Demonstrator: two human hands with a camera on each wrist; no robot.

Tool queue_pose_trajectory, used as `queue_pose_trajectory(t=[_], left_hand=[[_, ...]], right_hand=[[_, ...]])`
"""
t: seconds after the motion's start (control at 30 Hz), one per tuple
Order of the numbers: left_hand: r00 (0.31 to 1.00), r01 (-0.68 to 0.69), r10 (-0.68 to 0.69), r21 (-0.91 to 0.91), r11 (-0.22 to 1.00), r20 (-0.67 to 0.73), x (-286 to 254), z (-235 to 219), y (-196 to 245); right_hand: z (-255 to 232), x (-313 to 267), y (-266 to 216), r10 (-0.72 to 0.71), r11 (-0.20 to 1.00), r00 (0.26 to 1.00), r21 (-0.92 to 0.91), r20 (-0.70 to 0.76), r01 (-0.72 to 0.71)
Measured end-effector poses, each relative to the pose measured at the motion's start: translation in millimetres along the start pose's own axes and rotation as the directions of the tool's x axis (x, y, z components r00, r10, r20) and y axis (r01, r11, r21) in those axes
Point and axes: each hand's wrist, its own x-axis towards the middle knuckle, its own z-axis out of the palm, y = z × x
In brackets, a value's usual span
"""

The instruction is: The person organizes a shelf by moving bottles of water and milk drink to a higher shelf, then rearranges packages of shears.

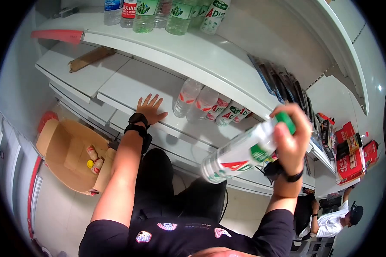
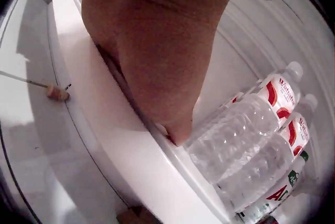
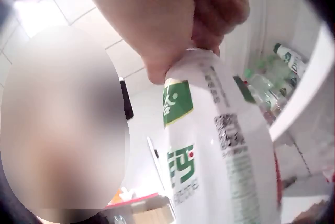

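Head view: white plastic bottle with red and green print (image 1: 241, 155) held aloft by its top

The bottle is held in the air in front of the shelving, tilted, with its green cap (image 1: 284, 123) up at the right and its base down towards the left. Its top is gripped by the right hand (image 1: 295, 139), probably because the narrow end is easily encircled, while the wide body is left free. Nothing is held by the left hand (image 1: 150, 112); its fingers are spread wide at the front edge of the white middle shelf (image 1: 128, 79), where the person's lean is likely propped. To the right of it, clear plastic bottles with red-and-white labels (image 1: 188, 96) are stood near the same edge, and white printed bottles (image 1: 229, 113) are lined up beside them, apparently for their labels to be seen. Behind the front edge of the white upper shelf (image 1: 227, 60), green-tinted clear bottles (image 1: 179, 19) are ranged close together. Below the left corner of the shelving, small pale bottles (image 1: 91, 150) are contained in a brown cardboard box (image 1: 64, 156), presumably kept together by its walls.
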Motion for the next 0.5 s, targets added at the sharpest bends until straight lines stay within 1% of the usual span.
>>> queue_pose_trajectory(t=[0.07, 0.1, 0.13, 0.2, 0.27, 0.3, 0.37, 0.4, 0.47, 0.5], left_hand=[[1.0, -0.002, 0.002, 0.006, 1.0, -0.014, -0.3, -0.2, 0.2], [1.0, -0.001, 0.001, 0.0, 1.0, -0.015, 0.1, 0.6, 0.1], [1.0, -0.006, 0.006, -0.006, 1.0, -0.025, 0.7, 1.4, -0.5], [0.999, -0.006, 0.006, -0.021, 1.0, -0.039, 1.0, 1.0, -0.2], [1.0, 0.005, -0.005, -0.013, 1.0, 0.018, -0.4, -3.8, 1.1], [1.0, 0.009, -0.009, -0.019, 1.0, 0.014, -0.2, -5.5, 1.3], [0.999, 0.01, -0.009, -0.019, 1.0, 0.05, -0.4, -7.2, 1.0], [0.999, 0.016, -0.016, -0.019, 1.0, 0.045, 0.1, -6.7, 0.8], [0.998, 0.007, -0.005, -0.025, 1.0, 0.057, 1.7, -4.3, -0.5], [0.999, 0.002, 0.0, -0.04, 0.999, 0.042, 1.2, -4.2, -1.0]], right_hand=[[-3.6, 42.6, -11.8, 0.089, 0.98, 0.995, 0.177, 0.034, -0.094], [-3.6, 64.1, -12.6, 0.167, 0.965, 0.983, 0.193, 0.073, -0.178], [-1.8, 85.3, -11.0, 0.242, 0.943, 0.964, 0.206, 0.113, -0.261], [9.1, 125.2, -4.8, 0.304, 0.946, 0.95, 0.099, 0.074, -0.31], [17.5, 161.6, 3.9, 0.271, 0.956, 0.949, 0.071, 0.161, -0.285], [22.8, 178.9, 8.0, 0.245, 0.969, 0.959, -0.008, 0.142, -0.246], [33.7, 220.5, 46.0, 0.135, 0.989, 0.986, 0.048, 0.097, -0.14], [40.4, 235.5, 50.9, 0.127, 0.99, 0.987, 0.052, 0.098, -0.132], [53.7, 263.8, 57.5, 0.271, 0.959, 0.96, -0.061, -0.063, -0.275], [60.5, 280.6, 70.6, 0.26, 0.963, 0.963, -0.05, -0.066, -0.264]])
